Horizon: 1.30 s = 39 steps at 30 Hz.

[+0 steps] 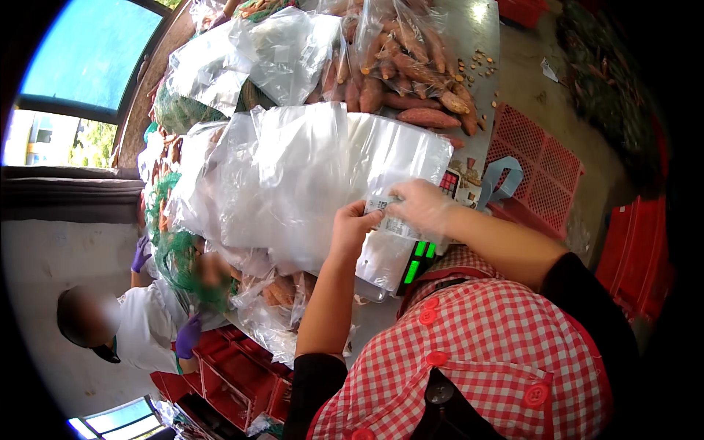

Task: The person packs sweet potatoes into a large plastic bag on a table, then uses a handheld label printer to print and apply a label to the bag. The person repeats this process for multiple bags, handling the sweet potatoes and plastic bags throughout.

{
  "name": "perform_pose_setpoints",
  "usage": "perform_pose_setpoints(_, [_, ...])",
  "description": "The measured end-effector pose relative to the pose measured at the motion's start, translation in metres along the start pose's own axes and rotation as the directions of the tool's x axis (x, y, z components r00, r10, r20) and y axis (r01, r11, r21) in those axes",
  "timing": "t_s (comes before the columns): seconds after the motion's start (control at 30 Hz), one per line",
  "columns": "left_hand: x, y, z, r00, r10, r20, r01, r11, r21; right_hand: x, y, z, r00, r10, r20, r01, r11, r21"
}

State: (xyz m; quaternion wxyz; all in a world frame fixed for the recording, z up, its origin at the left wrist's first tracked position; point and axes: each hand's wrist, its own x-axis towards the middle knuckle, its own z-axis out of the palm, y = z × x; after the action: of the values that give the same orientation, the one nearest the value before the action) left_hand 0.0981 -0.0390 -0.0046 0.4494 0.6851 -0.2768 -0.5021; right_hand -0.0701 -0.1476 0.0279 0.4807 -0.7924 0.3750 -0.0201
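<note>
My left hand (352, 225) pinches one end of a strip of printed white labels (404, 227) between thumb and finger. My right hand (421, 206), in a clear plastic glove, grips the same strip from the other side. Both hands are over a stack of clear plastic bags (297, 176) spread across the table. Partly under the bags is a digital scale, its green display (419, 258) lit by my apron and its keypad (450, 181) showing beyond my right hand.
Sweet potatoes (407, 71), many in clear bags, lie at the table's far end. A red plastic crate (533, 159) with a pale blue strap (501, 179) stands at right. A co-worker in purple gloves (188, 335) is at left, by green mesh sacks (175, 258) and red crates (236, 379).
</note>
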Motion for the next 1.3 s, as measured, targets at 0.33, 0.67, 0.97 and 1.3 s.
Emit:
perform_pose_setpoints(0.33, [0.015,-0.035,0.013,0.829,0.558,0.035,-0.436,0.608,0.664,0.006,-0.008,-0.005,0.988,0.137,0.070,-0.118,0.966,-0.228])
perform_pose_setpoints(0.67, [-0.016,-0.031,0.024,0.840,0.455,0.296,-0.541,0.667,0.512,-0.081,0.076,-0.084,0.934,-0.066,0.352,-0.147,0.827,0.543])
perform_pose_setpoints(0.97, [-0.007,-0.027,-0.013,0.992,0.107,0.070,-0.100,0.990,-0.098,-0.067,0.035,-0.051,0.916,-0.223,0.334,0.008,0.842,0.539])
perform_pose_setpoints(1.3, [-0.046,-0.001,-0.101,0.240,0.599,-0.764,-0.654,0.682,0.328,-0.041,0.027,-0.005,1.000,-0.014,-0.004,0.014,0.970,0.244])
